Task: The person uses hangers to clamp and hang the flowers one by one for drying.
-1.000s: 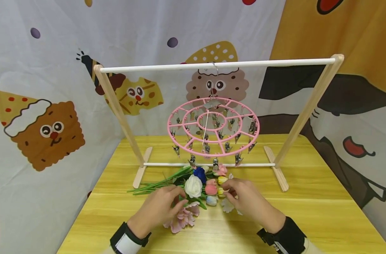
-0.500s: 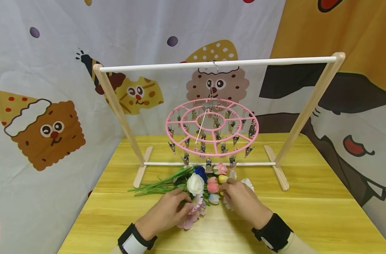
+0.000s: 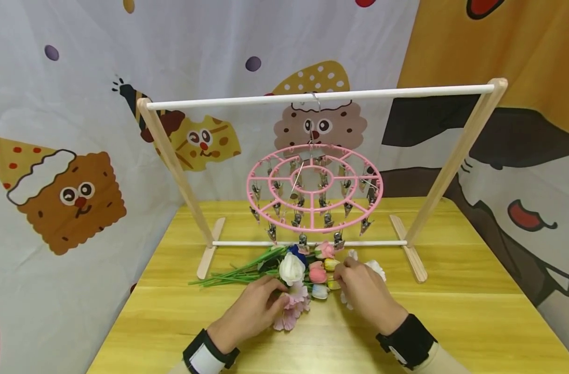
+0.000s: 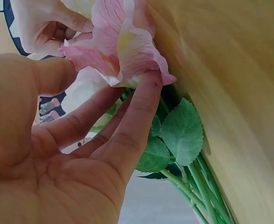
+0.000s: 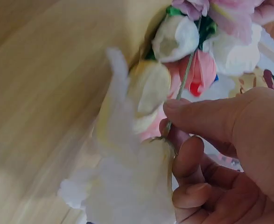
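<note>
In the right wrist view my right hand (image 5: 221,140) pinches the thin green stem of a white artificial flower (image 5: 132,182) between thumb and forefinger, just by the bloom. My left hand (image 4: 80,126) touches a pink artificial flower (image 4: 127,46); its fingers reach fairly straight under the petals and the thumb lies at a petal's edge. Between the hands, in the head view, are a white rose (image 3: 292,269), pink tulips (image 3: 317,272), a pale blue tulip (image 3: 319,291) and yellow tulips (image 3: 332,265). Green stems (image 3: 233,275) point left. A blue rose is partly hidden.
Above the flowers a pink round clip hanger (image 3: 312,229) hangs from the white bar (image 3: 237,99) of a wooden rack (image 3: 468,140). Its metal clips (image 3: 338,240) dangle close over the blooms. Rack feet (image 3: 408,254) stand on the wooden table (image 3: 476,322). A printed curtain (image 3: 247,31) surrounds it.
The left hand has moved right, and the pink flower has shifted right and slightly back with it. White petals near the right hand have shifted right. The hanger has turned a little.
</note>
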Available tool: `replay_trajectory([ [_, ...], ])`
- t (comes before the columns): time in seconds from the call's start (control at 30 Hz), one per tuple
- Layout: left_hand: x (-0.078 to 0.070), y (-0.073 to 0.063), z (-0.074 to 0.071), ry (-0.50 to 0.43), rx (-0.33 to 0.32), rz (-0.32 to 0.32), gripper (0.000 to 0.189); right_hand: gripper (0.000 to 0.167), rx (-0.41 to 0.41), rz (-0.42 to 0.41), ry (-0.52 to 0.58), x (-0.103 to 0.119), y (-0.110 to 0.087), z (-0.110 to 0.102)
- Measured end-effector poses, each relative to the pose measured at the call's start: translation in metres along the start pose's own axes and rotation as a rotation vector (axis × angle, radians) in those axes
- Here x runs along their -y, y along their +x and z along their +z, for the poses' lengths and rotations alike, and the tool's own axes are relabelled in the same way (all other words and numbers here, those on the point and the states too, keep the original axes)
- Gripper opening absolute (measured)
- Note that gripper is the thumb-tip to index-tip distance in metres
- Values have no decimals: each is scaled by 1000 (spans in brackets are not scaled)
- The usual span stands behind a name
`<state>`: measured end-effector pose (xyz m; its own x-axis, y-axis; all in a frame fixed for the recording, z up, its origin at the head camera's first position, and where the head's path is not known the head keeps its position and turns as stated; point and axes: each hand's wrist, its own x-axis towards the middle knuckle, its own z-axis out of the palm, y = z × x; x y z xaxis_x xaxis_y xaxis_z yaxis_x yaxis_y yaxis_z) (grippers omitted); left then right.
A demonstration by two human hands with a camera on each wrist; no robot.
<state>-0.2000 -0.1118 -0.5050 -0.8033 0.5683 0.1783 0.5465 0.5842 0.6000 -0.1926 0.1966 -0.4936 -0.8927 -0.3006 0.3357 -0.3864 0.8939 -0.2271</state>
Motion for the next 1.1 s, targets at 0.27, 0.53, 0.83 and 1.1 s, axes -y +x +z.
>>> replay_trajectory([
  [0.27, 0, -4, 1, -45, -16, -31, 24, 28, -67, -13, -66, -29, -11, -16],
  [0.53, 2, -7, -1, -29, -56, -49, 18, 34, -108, 33, -86, -66, -22, -30],
  [0.83, 3, -10, -4, -8, -84, -75, 10, 29, -147, 96, -85, -90, -29, -45],
  [1.1, 4, -12, -8, 57, -116, -94, 6, 30, -197, 71, -1, -91, -28, -48],
])
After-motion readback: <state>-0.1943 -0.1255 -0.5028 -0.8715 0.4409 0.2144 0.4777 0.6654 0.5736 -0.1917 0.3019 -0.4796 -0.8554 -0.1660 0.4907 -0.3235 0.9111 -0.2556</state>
